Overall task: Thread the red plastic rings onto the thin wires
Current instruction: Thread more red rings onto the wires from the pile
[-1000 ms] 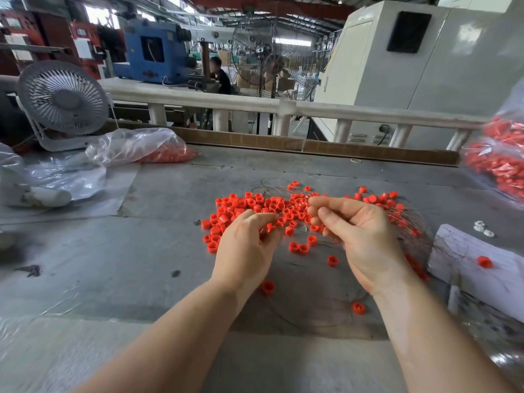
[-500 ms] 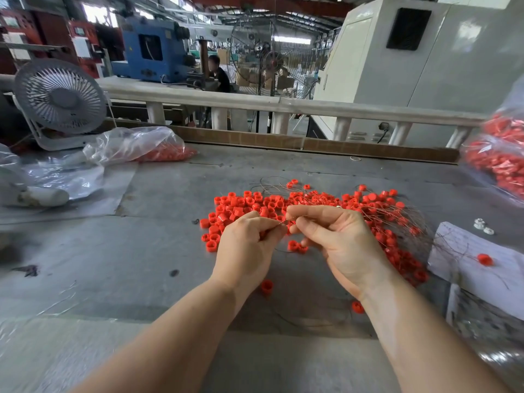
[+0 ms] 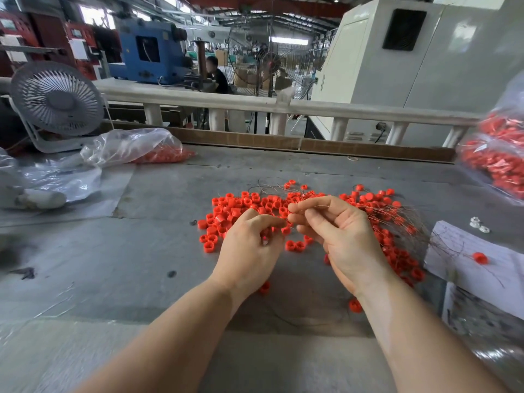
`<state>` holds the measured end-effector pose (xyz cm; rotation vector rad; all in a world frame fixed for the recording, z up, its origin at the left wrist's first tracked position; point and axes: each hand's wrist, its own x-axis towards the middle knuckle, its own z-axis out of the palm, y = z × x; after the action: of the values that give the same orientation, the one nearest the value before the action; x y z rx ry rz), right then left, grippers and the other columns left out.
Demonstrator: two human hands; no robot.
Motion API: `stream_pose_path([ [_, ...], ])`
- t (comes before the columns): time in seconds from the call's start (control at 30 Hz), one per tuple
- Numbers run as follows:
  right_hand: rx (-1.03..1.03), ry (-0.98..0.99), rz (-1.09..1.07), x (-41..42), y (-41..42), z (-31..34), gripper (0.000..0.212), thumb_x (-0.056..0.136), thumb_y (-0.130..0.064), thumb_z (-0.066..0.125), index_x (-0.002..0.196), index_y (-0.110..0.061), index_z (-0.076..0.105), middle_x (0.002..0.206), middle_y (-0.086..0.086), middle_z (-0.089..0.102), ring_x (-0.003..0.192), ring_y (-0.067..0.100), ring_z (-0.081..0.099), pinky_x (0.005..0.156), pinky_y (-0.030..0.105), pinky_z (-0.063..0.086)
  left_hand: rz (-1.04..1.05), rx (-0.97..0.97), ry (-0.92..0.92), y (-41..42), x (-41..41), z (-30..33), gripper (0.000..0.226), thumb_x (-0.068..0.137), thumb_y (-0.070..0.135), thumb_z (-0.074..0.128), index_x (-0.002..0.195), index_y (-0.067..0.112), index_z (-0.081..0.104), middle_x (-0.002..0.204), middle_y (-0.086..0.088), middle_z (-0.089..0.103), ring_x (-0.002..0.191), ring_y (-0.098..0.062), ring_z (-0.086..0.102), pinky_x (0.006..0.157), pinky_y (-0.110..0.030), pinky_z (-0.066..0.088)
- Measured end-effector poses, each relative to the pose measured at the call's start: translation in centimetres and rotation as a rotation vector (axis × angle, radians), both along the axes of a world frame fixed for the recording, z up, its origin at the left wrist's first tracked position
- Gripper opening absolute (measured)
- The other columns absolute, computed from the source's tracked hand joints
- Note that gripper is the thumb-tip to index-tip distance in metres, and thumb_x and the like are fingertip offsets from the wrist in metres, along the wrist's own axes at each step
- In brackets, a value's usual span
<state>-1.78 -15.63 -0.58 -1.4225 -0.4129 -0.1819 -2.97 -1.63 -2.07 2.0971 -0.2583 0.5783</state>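
A pile of small red plastic rings (image 3: 235, 207) lies spread across the grey table (image 3: 113, 265). A bundle of thin wires (image 3: 391, 215) with rings strung on it fans out to the right. My right hand (image 3: 340, 236) pinches a thin wire between thumb and forefinger at the pile's near edge. My left hand (image 3: 252, 248) sits right beside it with fingers curled down; red rings show under its fingertips, and what they hold is hidden. The two hands' fingertips nearly touch.
A clear bag of red rings (image 3: 147, 150) lies at the back left beside a white desk fan (image 3: 56, 103). Another full bag (image 3: 499, 163) sits at the right edge. White paper (image 3: 467, 265) with one stray ring lies at the right. Loose rings lie near my wrists.
My right hand has drawn left and nearer with the wire, meeting the left hand's fingertips. The left hand has hardly moved.
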Motion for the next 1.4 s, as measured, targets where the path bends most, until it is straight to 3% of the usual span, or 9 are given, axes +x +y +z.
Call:
stream_pose_path([
  [0.2, -0.133, -0.084, -0.104, 0.05, 0.3, -0.3, 0.027, 0.087, 0.008, 0.054, 0.082, -0.014, 0.07, 0.081, 0.002, 0.073, 0.08, 0.014, 0.069, 0.068, 0.018, 0.052, -0.012, -0.049, 0.073, 0.18, 0.35, -0.3, 0.035, 0.093, 0.001, 0.039, 0.117, 0.009, 0.064, 0.086, 0.014, 0.041, 0.084, -0.004, 0.044, 0.076, -0.003, 0.031],
  [0.3, -0.178, -0.106, -0.152, 0.14, 0.21, -0.37, 0.024, 0.087, 0.007, 0.056, 0.084, -0.013, 0.071, 0.081, 0.003, 0.073, 0.08, 0.014, 0.069, 0.073, 0.021, 0.054, -0.032, -0.088, 0.038, 0.07, 0.38, -0.41, 0.031, 0.095, 0.004, 0.047, 0.122, 0.009, 0.06, 0.088, 0.016, 0.044, 0.09, -0.009, 0.049, 0.081, -0.012, 0.035],
  [0.37, -0.225, -0.137, -0.199, 0.14, 0.16, -0.36, 0.022, 0.086, 0.005, 0.058, 0.085, -0.013, 0.07, 0.083, 0.001, 0.073, 0.082, 0.013, 0.069, 0.078, 0.024, 0.054, -0.035, -0.115, 0.008, 0.07, 0.28, -0.35, 0.032, 0.092, 0.007, 0.055, 0.122, 0.016, 0.06, 0.094, 0.02, 0.052, 0.091, -0.003, 0.054, 0.082, -0.007, 0.039],
  [0.47, -0.329, -0.196, -0.284, 0.05, 0.15, -0.37, 0.024, 0.085, 0.002, 0.062, 0.082, -0.021, 0.07, 0.082, -0.007, 0.071, 0.081, 0.006, 0.067, 0.078, 0.021, 0.052, -0.08, -0.259, 0.032, 0.29, 0.3, -0.27, 0.039, 0.083, 0.002, 0.066, 0.114, 0.024, 0.061, 0.09, 0.015, 0.064, 0.081, 0.007, 0.06, 0.077, -0.009, 0.047],
  [0.57, -0.412, -0.25, -0.317, -0.11, 0.23, -0.42, 0.026, 0.085, -0.001, 0.063, 0.081, -0.026, 0.069, 0.081, -0.014, 0.069, 0.08, 0.0, 0.064, 0.074, 0.014, 0.049, -0.149, -0.438, 0.076, 0.5, 0.34, -0.06, 0.043, 0.078, -0.008, 0.067, 0.103, 0.027, 0.06, 0.084, 0.008, 0.068, 0.077, 0.002, 0.065, 0.068, -0.014, 0.05],
  [0.7, -0.468, -0.289, -0.303, -0.17, 0.43, -0.54, 0.021, 0.084, 0.001, 0.064, 0.086, -0.017, 0.073, 0.085, -0.004, 0.07, 0.085, 0.002, 0.062, 0.074, 0.007, 0.044, -0.215, -0.561, 0.108, 0.59, 0.42, 0.12, 0.041, 0.077, -0.011, 0.067, 0.102, 0.021, 0.061, 0.079, 0.006, 0.071, 0.076, -0.001, 0.066, 0.063, -0.013, 0.05],
  [0.9, -0.395, -0.256, -0.243, -0.4, 0.64, -0.35, 0.024, 0.083, 0.006, 0.063, 0.084, -0.017, 0.07, 0.081, -0.006, 0.068, 0.075, -0.005, 0.06, 0.057, 0.001, 0.042, -0.281, -0.616, 0.111, 0.62, 0.4, 0.21, 0.04, 0.075, -0.012, 0.067, 0.1, 0.018, 0.062, 0.078, 0.006, 0.072, 0.075, -0.003, 0.067, 0.065, -0.013, 0.05],
  [1.1, -0.501, -0.31, -0.28, -0.17, 0.69, -0.47, 0.022, 0.081, 0.007, 0.063, 0.079, -0.014, 0.069, 0.075, -0.008, 0.066, 0.073, 0.004, 0.06, 0.062, 0.004, 0.043, -0.291, -0.625, 0.112, 0.76, 0.58, 0.09, 0.042, 0.073, -0.013, 0.068, 0.099, 0.019, 0.062, 0.078, 0.005, 0.072, 0.074, -0.004, 0.067, 0.064, -0.014, 0.05],
  [1.4, -0.539, -0.329, -0.32, -0.27, 0.67, -0.48, 0.022, 0.083, 0.006, 0.061, 0.078, -0.015, 0.064, 0.067, -0.014, 0.058, 0.064, -0.003, 0.053, 0.057, 0.004, 0.039, -0.278, -0.615, 0.13, 0.87, 0.75, -0.02, 0.041, 0.073, -0.008, 0.071, 0.1, 0.022, 0.063, 0.088, 0.006, 0.074, 0.085, -0.008, 0.069, 0.07, -0.016, 0.052],
])
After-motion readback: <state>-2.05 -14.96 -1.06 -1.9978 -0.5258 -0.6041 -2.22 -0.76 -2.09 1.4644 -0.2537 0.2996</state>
